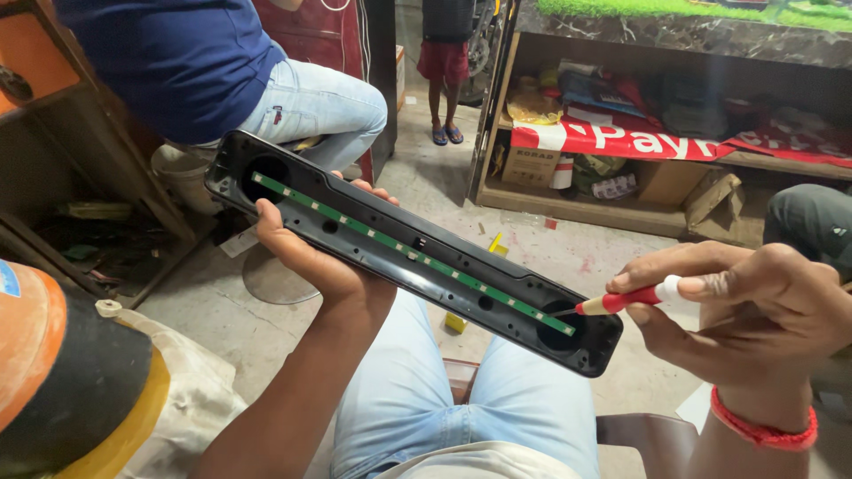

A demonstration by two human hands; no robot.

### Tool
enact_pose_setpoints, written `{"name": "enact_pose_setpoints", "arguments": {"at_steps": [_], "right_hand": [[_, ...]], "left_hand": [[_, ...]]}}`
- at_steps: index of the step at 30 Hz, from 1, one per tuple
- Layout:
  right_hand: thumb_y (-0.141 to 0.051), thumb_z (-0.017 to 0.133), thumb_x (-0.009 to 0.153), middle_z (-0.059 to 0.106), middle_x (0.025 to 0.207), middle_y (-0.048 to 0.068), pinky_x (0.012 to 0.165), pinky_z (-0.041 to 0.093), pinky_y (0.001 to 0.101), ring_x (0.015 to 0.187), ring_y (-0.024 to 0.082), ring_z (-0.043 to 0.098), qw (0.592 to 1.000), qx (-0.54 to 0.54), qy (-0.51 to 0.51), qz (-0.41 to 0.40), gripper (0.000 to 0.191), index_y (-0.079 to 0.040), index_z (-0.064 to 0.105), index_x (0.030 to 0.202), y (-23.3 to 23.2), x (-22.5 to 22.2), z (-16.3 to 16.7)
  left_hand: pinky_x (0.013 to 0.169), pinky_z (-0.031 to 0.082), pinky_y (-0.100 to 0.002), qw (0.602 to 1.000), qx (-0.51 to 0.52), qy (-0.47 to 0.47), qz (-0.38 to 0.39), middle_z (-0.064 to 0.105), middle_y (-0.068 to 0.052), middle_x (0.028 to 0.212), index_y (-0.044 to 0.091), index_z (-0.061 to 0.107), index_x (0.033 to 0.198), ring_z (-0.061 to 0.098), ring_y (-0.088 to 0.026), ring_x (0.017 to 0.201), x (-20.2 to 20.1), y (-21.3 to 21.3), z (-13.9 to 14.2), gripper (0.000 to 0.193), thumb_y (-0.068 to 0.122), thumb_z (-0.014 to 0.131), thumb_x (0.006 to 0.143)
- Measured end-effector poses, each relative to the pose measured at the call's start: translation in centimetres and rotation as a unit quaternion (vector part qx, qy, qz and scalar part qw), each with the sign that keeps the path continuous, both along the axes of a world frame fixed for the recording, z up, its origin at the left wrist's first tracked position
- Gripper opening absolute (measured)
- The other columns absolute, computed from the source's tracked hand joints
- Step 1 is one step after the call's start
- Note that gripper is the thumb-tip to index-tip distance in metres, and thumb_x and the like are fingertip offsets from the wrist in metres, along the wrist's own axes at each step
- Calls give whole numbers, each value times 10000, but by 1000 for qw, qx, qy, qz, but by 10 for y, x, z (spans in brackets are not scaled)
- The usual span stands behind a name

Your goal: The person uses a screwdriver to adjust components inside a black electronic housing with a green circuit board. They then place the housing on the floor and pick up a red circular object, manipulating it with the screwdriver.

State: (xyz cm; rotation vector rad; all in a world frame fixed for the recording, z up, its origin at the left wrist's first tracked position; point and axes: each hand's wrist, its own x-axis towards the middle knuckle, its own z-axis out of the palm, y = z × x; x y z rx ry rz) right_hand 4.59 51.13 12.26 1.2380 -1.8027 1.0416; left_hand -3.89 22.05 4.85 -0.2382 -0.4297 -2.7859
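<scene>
Bare forearms, no sleeves down to either wrist. Red thread band (765, 428) around the right wrist, just below the right hand (754, 310). Light blue jeans (444, 390) over both thighs.

We hold a long black plastic housing (417, 253) tilted across our lap, its open side up. A narrow green circuit strip (417, 257) runs along its length between two round openings. A red-handled screwdriver (612, 303) touches the strip's lower right end.

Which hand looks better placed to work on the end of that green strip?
Probably the right hand: its red screwdriver already points at the green strip end, while the left hand grips the black housing.
</scene>
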Motion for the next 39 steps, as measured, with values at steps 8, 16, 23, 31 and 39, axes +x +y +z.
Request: {"name": "enact_pose_setpoints", "arguments": {"at_steps": [8, 16, 23, 31, 39], "right_hand": [[95, 780, 779, 711, 832, 186, 757, 635, 423, 938, 296, 778, 999, -11, -32, -42, 262, 34, 587, 946, -16, 14, -2], [64, 784, 807, 716, 907, 247, 788, 636, 415, 940, 282, 777, 999, -11, -35, -30, 261, 42, 584, 973, -29, 19, 2], [48, 793, 796, 724, 905, 250, 757, 631, 386, 907, 271, 782, 998, -1, -31, -61, 270, 41, 581, 962, -40, 21, -2], [33, 810, 786, 725, 907, 242, 747, 628, 363, 891, 259, 783, 996, 8, -29, -87, 254, 20, 585, 903, -52, 27, -2], [-32, 843, 771, 731, 870, 187, 709, 614, 321, 840, 227, 785, 994, 37, 4, -102, 236, 0, 618, 835, -55, 29, 5]], "left_hand": [[790, 538, -454, 1000, 12, -23, -9, 583, -112, 919, 49, 572, 1038, 602, -276, 830, 4, -9, 1, 719, 738, 489, 851], [779, 537, -454, 999, 16, -32, -14, 596, -115, 921, 40, 578, 1028, 603, -271, 828, 5, -12, 1, 743, 752, 491, 835], [777, 541, -460, 999, 3, -40, -13, 597, -117, 926, 50, 574, 1018, 608, -272, 837, 4, -19, -1, 748, 766, 490, 821], [773, 546, -456, 999, 6, -40, -15, 595, -126, 933, 33, 575, 1030, 611, -274, 833, 3, -26, -2, 770, 768, 495, 814], [750, 554, -435, 998, 7, -58, -23, 600, -127, 937, 21, 578, 1041, 618, -265, 829, 2, -24, -5, 799, 778, 500, 800]]}}
